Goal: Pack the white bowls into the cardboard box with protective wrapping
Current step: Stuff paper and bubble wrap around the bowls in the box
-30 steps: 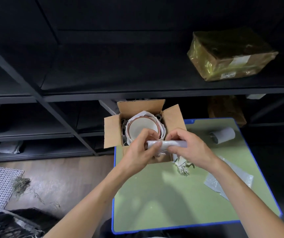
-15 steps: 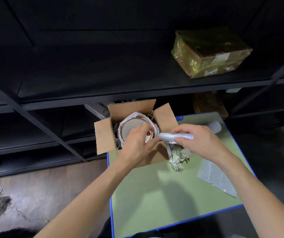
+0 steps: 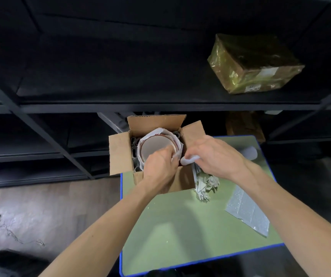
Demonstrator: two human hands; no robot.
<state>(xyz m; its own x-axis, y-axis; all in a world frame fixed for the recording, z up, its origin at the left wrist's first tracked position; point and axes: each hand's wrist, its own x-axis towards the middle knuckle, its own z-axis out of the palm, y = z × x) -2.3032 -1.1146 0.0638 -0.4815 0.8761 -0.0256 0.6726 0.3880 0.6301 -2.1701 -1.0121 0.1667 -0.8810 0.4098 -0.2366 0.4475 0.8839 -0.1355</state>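
An open cardboard box (image 3: 120, 152) stands at the far left corner of the green table (image 3: 180, 226). Inside it sits a white bowl (image 3: 153, 146) with a reddish rim, ringed by white wrapping (image 3: 161, 131). My left hand (image 3: 160, 166) reaches over the box's near wall, its fingers curled at the wrapping by the bowl's near right rim. My right hand (image 3: 214, 154) grips a rolled white foam sheet (image 3: 187, 159) at the box's right wall, the roll's tip pointing at the bowl.
Crumpled paper (image 3: 205, 185) lies just right of the box. A flat bubble-wrap sheet (image 3: 248, 212) rests near the table's right edge, and a white roll (image 3: 250, 152) at its far right. Dark shelving stands behind, with a taped parcel (image 3: 254, 62) on it.
Both hands moved forward to the box. My right hand carried the foam roll leftward to the box's right wall. My left hand let go of the roll and went to the bowl's wrapping.
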